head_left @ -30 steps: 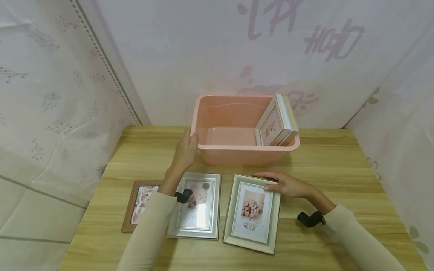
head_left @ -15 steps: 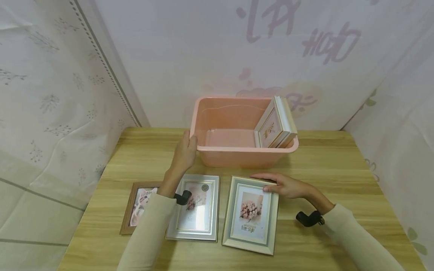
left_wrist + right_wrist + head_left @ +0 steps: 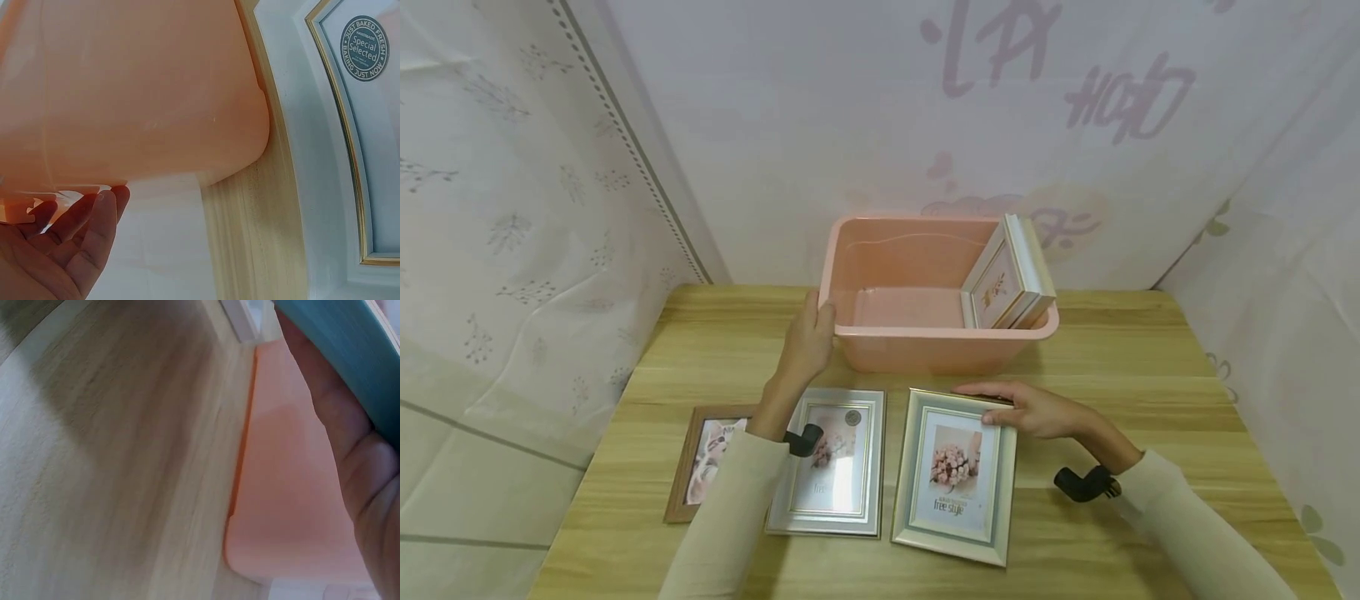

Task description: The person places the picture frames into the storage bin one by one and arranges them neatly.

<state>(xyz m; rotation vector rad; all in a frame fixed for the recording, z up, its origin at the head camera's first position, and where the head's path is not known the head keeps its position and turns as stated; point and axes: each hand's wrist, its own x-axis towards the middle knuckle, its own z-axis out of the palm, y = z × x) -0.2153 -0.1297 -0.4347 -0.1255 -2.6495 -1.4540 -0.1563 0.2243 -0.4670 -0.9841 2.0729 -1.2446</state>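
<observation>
With my left hand (image 3: 806,340) I grip the left rim of a pink plastic tub (image 3: 925,348); in the left wrist view the curled fingers (image 3: 100,240) reach the tub's edge. My right hand (image 3: 1037,412) holds a cream and grey-green picture frame (image 3: 904,492) by its upper right corner, thumb on the front and fingers behind the top edge. A pink bouquet print fills that frame. The right wrist view shows the frame's blue-green edge (image 3: 350,356) against the palm. Inside the tub, several picture frames (image 3: 1000,283) lean upright at the right end.
A silver picture frame (image 3: 874,467) with a round sticker lies left of the held one. Partly behind my left forearm is a brown frame (image 3: 683,479) with a kitten picture. All are on a wooden table (image 3: 1150,358), with patterned cloth (image 3: 760,125) behind and at the sides.
Both hands keep their grips, and the frames and tub stay in place. The head view has tilted very slightly.
</observation>
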